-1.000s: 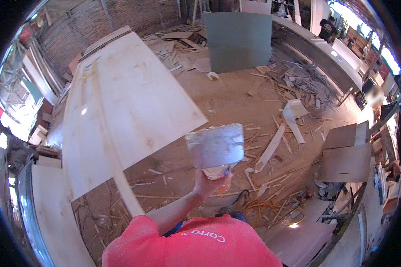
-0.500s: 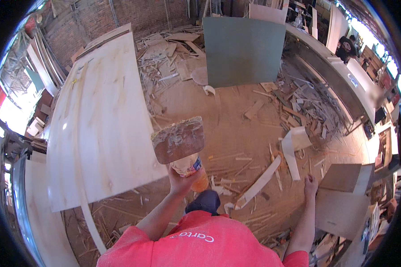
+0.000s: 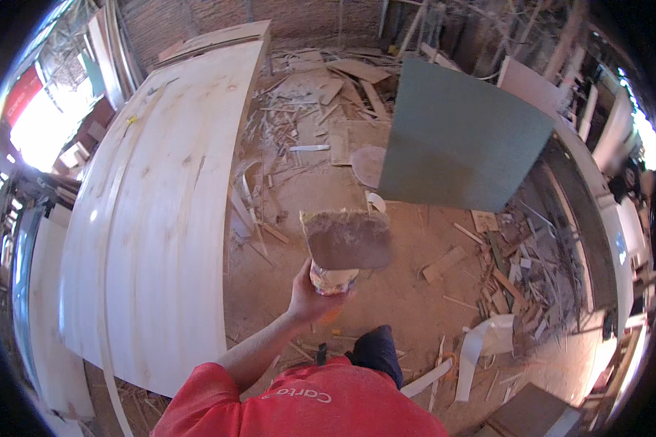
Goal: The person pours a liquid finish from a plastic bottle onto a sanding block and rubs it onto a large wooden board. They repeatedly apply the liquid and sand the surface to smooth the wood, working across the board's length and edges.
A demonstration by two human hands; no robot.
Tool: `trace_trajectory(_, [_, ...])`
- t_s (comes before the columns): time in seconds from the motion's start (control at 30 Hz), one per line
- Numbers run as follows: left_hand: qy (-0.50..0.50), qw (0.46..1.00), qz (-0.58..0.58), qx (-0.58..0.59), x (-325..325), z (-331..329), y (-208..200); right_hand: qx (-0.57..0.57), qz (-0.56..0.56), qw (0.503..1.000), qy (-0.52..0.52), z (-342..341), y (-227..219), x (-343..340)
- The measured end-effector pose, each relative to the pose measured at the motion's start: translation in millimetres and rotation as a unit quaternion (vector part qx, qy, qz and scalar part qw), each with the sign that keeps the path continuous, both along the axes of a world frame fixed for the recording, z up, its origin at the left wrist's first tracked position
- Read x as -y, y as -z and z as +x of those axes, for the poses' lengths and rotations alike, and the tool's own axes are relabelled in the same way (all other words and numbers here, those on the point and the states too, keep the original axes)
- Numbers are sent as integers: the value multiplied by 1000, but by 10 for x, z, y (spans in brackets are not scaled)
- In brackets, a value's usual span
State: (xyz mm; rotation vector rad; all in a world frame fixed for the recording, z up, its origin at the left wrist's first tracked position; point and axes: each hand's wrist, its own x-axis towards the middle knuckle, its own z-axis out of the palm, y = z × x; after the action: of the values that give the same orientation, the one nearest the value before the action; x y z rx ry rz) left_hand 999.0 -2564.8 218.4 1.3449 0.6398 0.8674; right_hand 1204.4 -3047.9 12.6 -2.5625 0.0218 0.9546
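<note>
My left hand (image 3: 307,297) is wrapped round a small cut-off container (image 3: 332,281) with a printed label and pale crust on its side. Across the container's mouth sits a broad, flat brown plate (image 3: 348,242), spreader-like, with rounded corners and yellowish crust along its far edge. Whether the plate is fixed or loose I cannot tell. An orange patch (image 3: 332,315) shows just below the hand. To the left lies a large pale wood panel (image 3: 160,218), apart from the hand. My right hand is out of view.
A green board (image 3: 466,138) stands ahead to the right. Wood offcuts (image 3: 517,269) litter the floor beside it, and curled white strips (image 3: 481,349) lie nearer. More scrap (image 3: 335,95) is heaped by the brick wall (image 3: 313,25). A long bench (image 3: 583,211) runs along the right.
My view has turned and moved forward, bringing the green board closer. The left hand still holds the container with the plate on top. My right hand has gone out of view.
</note>
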Motion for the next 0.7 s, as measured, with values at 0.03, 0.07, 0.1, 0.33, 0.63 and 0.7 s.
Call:
trace_trajectory(0.03, [-16,1000,0,8,-222,186,-30,-14,-15,1000,6,215,69,-168])
trace_trajectory(0.07, [-48,998,17,-22,-460,395,-89,-20,-23,1000,3,496,103,-369])
trace_trajectory(0.1, [-80,995,34,-52,-723,602,-164,-27,-31,999,-2,749,129,-546])
trace_trajectory(0.33, [-192,962,99,-164,-2412,1594,-249,97,23,982,-158,3533,-224,-2717])
trace_trajectory(0.63, [-250,941,128,-189,-4162,2240,-435,326,455,586,-586,3501,-3902,-8233])
trace_trajectory(0.7, [-237,936,126,-228,-4541,2331,-417,344,453,509,-646,3143,-4011,-8795])
